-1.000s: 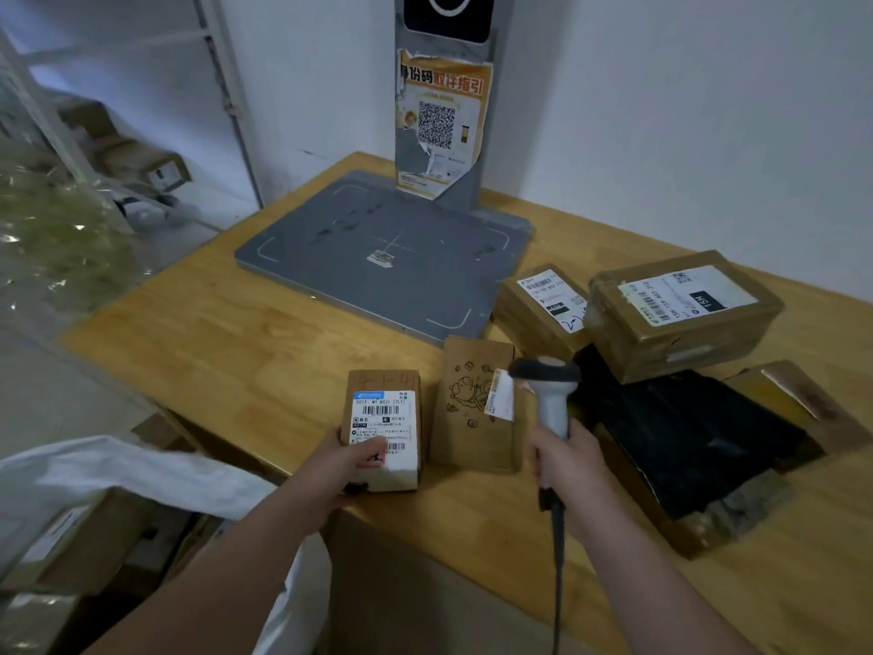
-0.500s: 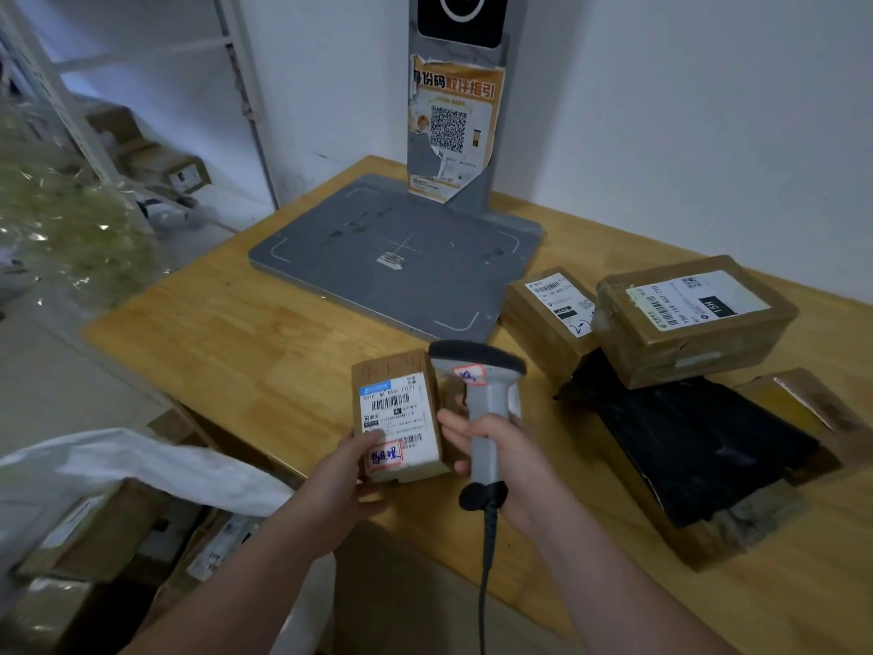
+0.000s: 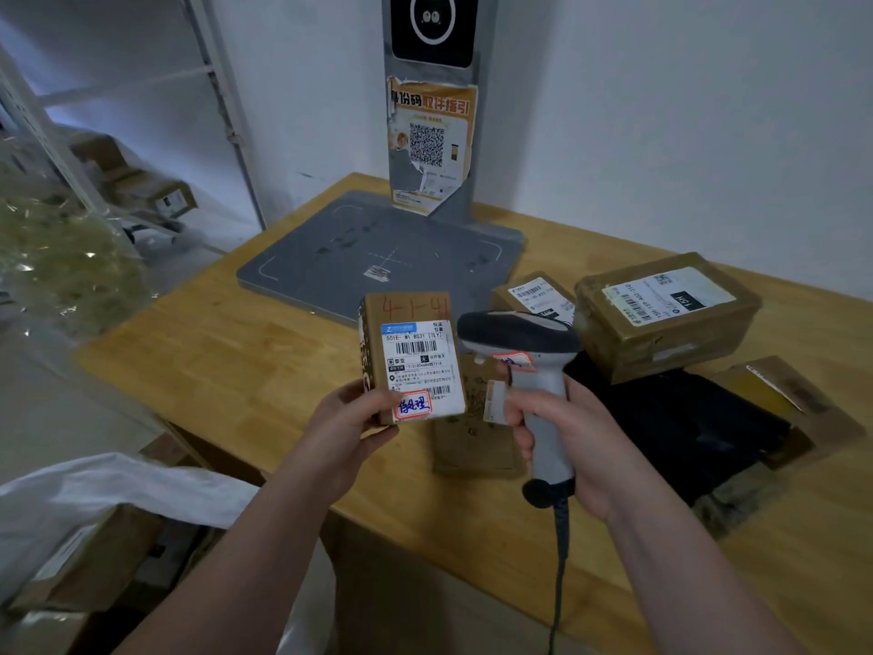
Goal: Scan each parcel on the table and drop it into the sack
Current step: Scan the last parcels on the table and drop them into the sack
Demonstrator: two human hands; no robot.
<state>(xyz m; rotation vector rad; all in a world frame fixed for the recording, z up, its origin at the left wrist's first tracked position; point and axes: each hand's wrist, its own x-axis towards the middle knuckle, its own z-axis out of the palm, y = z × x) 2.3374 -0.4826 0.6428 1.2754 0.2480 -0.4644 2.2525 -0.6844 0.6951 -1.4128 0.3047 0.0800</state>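
My left hand (image 3: 347, 432) grips a small brown parcel (image 3: 411, 356) by its lower left corner and holds it upright above the wooden table (image 3: 226, 366), white label facing me. My right hand (image 3: 562, 437) holds a grey handheld scanner (image 3: 524, 352) by its handle, its dark head level with the parcel's right edge. A flat brown parcel (image 3: 472, 442) lies on the table under both. Two more brown boxes (image 3: 661, 314) (image 3: 534, 295) and a black bag parcel (image 3: 680, 427) lie to the right. The white sack (image 3: 94, 494) hangs open at lower left, with boxes inside.
A grey scanning pad (image 3: 330, 257) with an upright post and QR poster (image 3: 430, 144) stands at the table's back. A flattened brown carton (image 3: 793, 399) lies at far right. A metal shelf with boxes (image 3: 156, 196) and a clear plastic bag (image 3: 56, 257) stand at left.
My left hand lifted the small parcel off the table and tilted its label toward me. My right hand brought the scanner leftward and up beside the parcel.
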